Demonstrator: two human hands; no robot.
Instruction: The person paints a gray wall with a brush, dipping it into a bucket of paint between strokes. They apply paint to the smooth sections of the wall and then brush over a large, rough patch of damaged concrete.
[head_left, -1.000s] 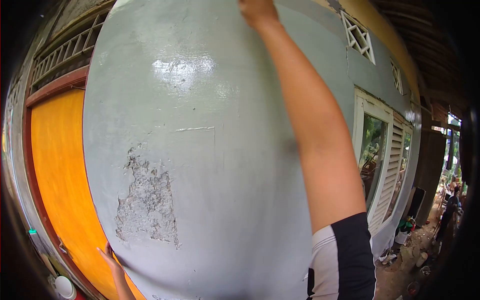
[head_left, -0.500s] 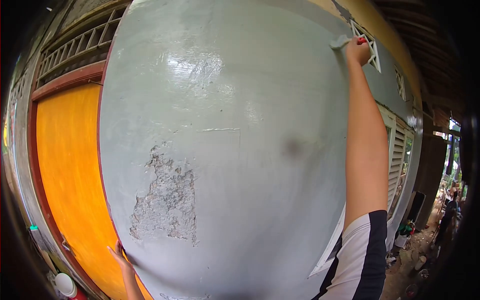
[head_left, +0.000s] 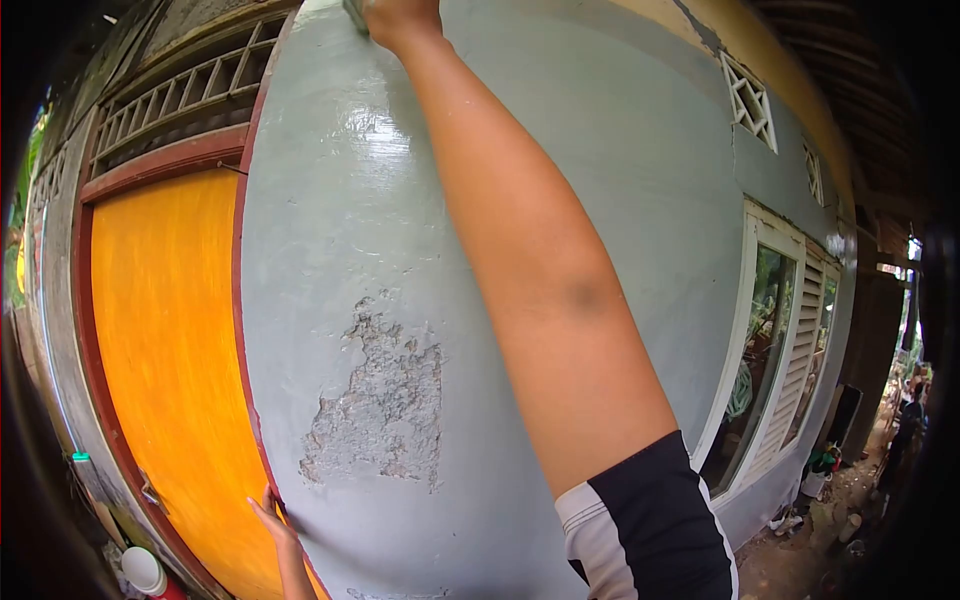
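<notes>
At the top edge of the view, my right hand [head_left: 403, 20] is closed around a brush [head_left: 355, 13], partly cut off by the frame; its grey-green head shows beside the fingers, against the upper part of the grey-green wall [head_left: 640, 190]. Wet, shiny paint catches the light below it. My left hand [head_left: 274, 522] is low down, fingers apart, at the red-brown edge between the orange door and the wall. A rough, crumbled patch [head_left: 385, 410] marks the wall's lower left area.
An orange door [head_left: 165, 340] with a metal handle stands at the left. A white-framed window [head_left: 740, 360] and patterned vents [head_left: 748, 100] are at the right. A white bucket [head_left: 143, 570] sits at the lower left; assorted objects lie on the ground at the right.
My right hand has swept left across the wall with the brush, up to the top edge. The view has shifted, showing more of the window. My left hand remains by the door edge.
</notes>
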